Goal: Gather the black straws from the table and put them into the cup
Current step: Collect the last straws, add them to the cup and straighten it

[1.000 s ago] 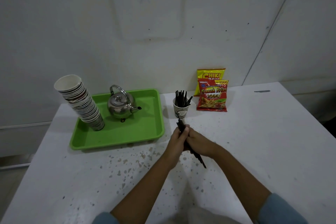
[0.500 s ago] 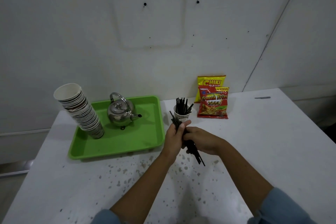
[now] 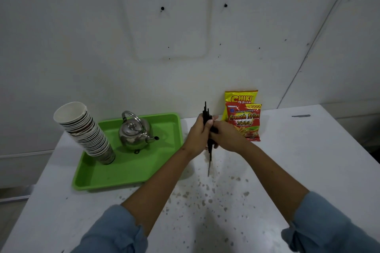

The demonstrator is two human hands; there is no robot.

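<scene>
At the centre of the frame, the left hand (image 3: 198, 135) and the right hand (image 3: 227, 137) are both clenched around a bundle of black straws (image 3: 207, 113), held nearly upright above the white table (image 3: 308, 170), its tips poking out above and below the fists. The cup is hidden behind the hands. Left of them sits a green tray (image 3: 131, 168) with a metal kettle (image 3: 134, 132) and a leaning stack of paper cups (image 3: 86, 133); two snack bags (image 3: 245, 119) stand just right.
</scene>
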